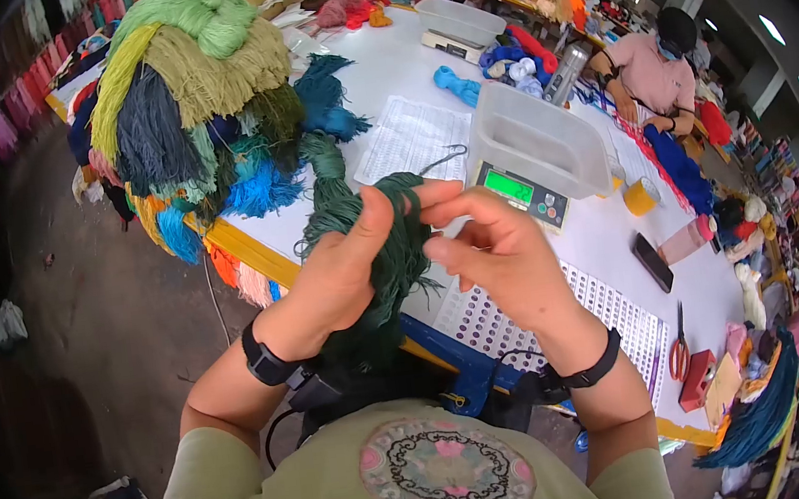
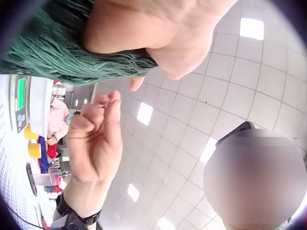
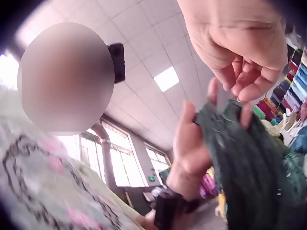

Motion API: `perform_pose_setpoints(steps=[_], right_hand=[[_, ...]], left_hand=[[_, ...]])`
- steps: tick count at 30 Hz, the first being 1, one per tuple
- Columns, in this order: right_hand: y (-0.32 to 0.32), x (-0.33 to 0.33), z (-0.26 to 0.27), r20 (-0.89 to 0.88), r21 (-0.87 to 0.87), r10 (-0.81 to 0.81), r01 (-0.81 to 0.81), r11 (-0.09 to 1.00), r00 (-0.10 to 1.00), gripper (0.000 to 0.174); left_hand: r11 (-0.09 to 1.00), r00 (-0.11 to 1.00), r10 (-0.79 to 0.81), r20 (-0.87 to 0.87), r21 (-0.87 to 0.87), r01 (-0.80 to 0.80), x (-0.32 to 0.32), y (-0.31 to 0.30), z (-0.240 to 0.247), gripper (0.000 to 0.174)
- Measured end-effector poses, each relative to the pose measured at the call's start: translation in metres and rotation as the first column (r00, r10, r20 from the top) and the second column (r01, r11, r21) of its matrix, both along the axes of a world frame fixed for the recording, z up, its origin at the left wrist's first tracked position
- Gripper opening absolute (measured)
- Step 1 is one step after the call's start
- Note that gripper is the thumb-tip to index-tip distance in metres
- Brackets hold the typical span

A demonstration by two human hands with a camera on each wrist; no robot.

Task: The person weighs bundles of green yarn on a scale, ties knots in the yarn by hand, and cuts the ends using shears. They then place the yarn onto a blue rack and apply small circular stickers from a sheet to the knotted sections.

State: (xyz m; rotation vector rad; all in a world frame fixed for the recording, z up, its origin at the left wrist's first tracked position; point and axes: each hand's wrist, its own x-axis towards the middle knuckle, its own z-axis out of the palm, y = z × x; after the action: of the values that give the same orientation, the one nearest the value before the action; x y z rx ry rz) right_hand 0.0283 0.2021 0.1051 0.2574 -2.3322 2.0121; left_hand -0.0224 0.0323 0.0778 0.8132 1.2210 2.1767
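A dark green skein of yarn (image 1: pixel 398 240) is in my left hand (image 1: pixel 338 271), threaded over the fingers with the thumb standing up beside it. Its loose strands hang toward my lap. My right hand (image 1: pixel 509 257) is at the skein's right side, fingers bent and their tips close to the left fingertips. In the right wrist view, the right hand (image 3: pixel 244 52) hovers right over the top of the skein (image 3: pixel 240 153). From the left wrist, the right hand (image 2: pixel 96 139) shows its thumb and fingers drawn together; I cannot tell if a strand lies between them.
Heaped yarn skeins (image 1: pixel 211 64) fill the table's left end. Beyond my hands stand a digital scale (image 1: pixel 521 191) and a clear plastic bin (image 1: pixel 545 139). Printed sheets (image 1: pixel 412 140), a phone (image 1: pixel 652 262), scissors (image 1: pixel 680 356) and a yellow roll (image 1: pixel 642 197) lie about. Another person (image 1: pixel 655 72) sits across.
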Motion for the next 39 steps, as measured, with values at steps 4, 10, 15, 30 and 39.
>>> perform_pose_setpoints(steps=[4,10,15,30,39], right_hand=[[-0.002,-0.005,-0.016,0.087,0.014,0.049,-0.050,0.999,0.995,0.012],[0.004,-0.005,-0.017,0.074,-0.082,-0.001,0.007,0.997,0.997,0.007],[0.003,-0.003,-0.022,-0.022,0.123,-0.106,0.108,0.986,0.994,0.008],[0.006,-0.001,-0.020,0.061,0.047,-0.085,0.082,0.996,0.995,0.010],[0.013,-0.010,-0.018,0.261,-0.312,0.045,0.040,0.949,0.964,0.010]], left_hand=[[0.997,0.998,0.006,-0.056,-0.078,-0.011,0.000,0.008,-0.014,0.081],[0.994,0.990,0.109,0.087,-0.036,-0.106,0.002,0.003,-0.016,0.052],[0.986,0.968,0.152,0.200,0.032,-0.162,0.003,0.007,-0.021,0.043],[0.942,0.937,0.333,0.107,0.010,-0.336,0.007,0.017,-0.014,0.023],[0.944,0.942,0.325,0.088,-0.091,-0.317,0.007,0.013,-0.027,0.020]])
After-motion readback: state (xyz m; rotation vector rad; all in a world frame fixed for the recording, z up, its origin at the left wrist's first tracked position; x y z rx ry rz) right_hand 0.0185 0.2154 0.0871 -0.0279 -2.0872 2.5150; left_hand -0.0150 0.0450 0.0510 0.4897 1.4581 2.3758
